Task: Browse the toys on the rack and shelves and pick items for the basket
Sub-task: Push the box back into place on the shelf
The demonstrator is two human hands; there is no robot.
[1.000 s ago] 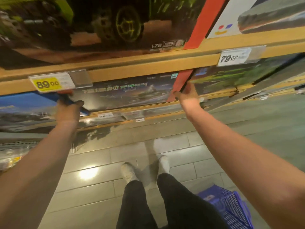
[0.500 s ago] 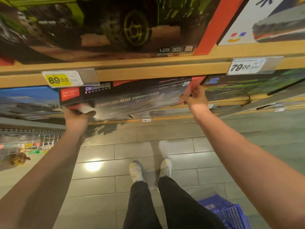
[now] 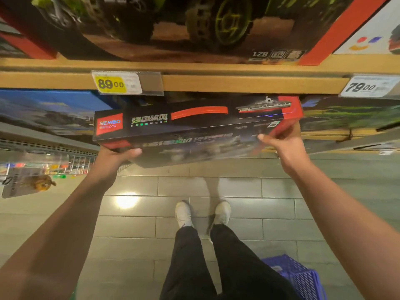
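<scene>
A long black and red toy box marked SEMBO, with a warship pictured on its top edge, is held out from the lower wooden shelf. My left hand grips its left end from below, thumb on the front face. My right hand grips the red right end. The blue basket stands on the floor at my lower right, beside my right leg.
A large box showing a green-wheeled truck fills the shelf above. Price tags read 89.00 and 79.00. Other boxes flank the held one, blue at left, green at right. A wire rack with small toys hangs at left.
Both hands have drawn the box out of the shelf toward me and tilted it, so its top edge with the logo and ship picture now shows.
</scene>
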